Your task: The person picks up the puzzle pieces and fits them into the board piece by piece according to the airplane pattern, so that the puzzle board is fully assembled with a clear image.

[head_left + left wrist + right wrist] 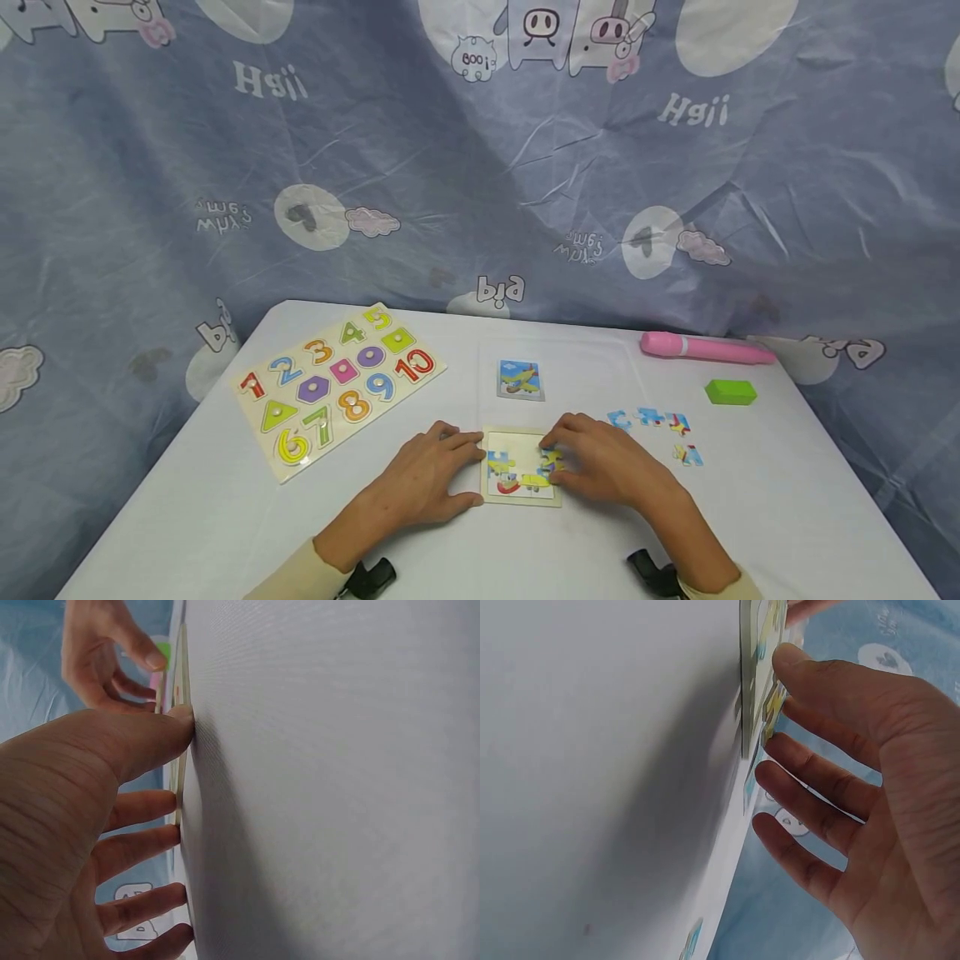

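Note:
A small wooden puzzle frame (522,502) lies on the table, with several airplane puzzle pieces along its left side and bottom. My left hand (427,475) rests at its left edge, fingers spread and fairly straight, thumb at the near corner; the left wrist view has the left thumb (154,742) touching the edge. Over the frame's right side, my right hand (603,458) pinches a yellow and blue puzzle piece (774,705) between thumb and fingertips, tilted in the right wrist view. Behind the frame sits a square airplane picture (520,380).
Loose puzzle pieces (651,417) lie right of the frame, with another piece (687,455) nearer me. A number board (341,392) covers the left. At the back right are a green block (731,392) and a pink marker-shaped object (708,348). A printed curtain (450,167) hangs behind.

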Action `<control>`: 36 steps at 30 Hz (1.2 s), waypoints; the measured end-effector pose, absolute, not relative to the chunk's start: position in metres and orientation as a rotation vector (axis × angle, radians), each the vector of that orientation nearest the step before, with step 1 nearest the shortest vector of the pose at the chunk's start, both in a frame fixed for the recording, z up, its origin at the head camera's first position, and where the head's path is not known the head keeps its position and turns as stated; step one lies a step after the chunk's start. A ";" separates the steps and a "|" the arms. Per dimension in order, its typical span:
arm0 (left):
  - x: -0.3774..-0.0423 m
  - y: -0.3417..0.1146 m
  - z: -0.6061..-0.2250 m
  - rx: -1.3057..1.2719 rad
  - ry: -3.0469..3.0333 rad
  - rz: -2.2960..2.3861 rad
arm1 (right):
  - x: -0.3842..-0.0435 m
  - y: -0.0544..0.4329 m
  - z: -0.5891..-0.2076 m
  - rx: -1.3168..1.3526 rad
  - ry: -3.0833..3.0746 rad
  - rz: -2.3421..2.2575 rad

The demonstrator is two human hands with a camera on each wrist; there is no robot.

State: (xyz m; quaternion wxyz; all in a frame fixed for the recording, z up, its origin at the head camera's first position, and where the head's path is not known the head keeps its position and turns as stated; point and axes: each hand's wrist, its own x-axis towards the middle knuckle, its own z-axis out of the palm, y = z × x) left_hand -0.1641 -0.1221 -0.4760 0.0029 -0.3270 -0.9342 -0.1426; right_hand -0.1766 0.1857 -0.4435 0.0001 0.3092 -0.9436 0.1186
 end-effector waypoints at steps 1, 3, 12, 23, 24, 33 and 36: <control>-0.164 -0.122 -0.476 -1.027 -2.929 -0.449 | -0.177 0.184 -0.444 0.978 -2.965 0.373; -0.164 -0.122 -0.476 -1.032 -2.925 -0.449 | -0.177 0.180 -0.445 0.999 -2.958 0.369; -0.165 -0.122 -0.476 -1.054 -2.910 -0.439 | -0.180 0.167 -0.447 1.063 -2.939 0.368; -0.166 -0.123 -0.477 -1.029 -2.929 -0.417 | -0.183 0.152 -0.446 1.123 -2.931 0.321; -0.166 -0.123 -0.476 -1.031 -2.925 -0.419 | -0.183 0.151 -0.447 1.128 -2.933 0.320; -0.165 -0.124 -0.475 -1.038 -2.913 -0.421 | -0.185 0.146 -0.450 1.168 -2.902 0.338; -0.165 -0.124 -0.476 -1.040 -2.910 -0.423 | -0.186 0.145 -0.451 1.181 -2.881 0.348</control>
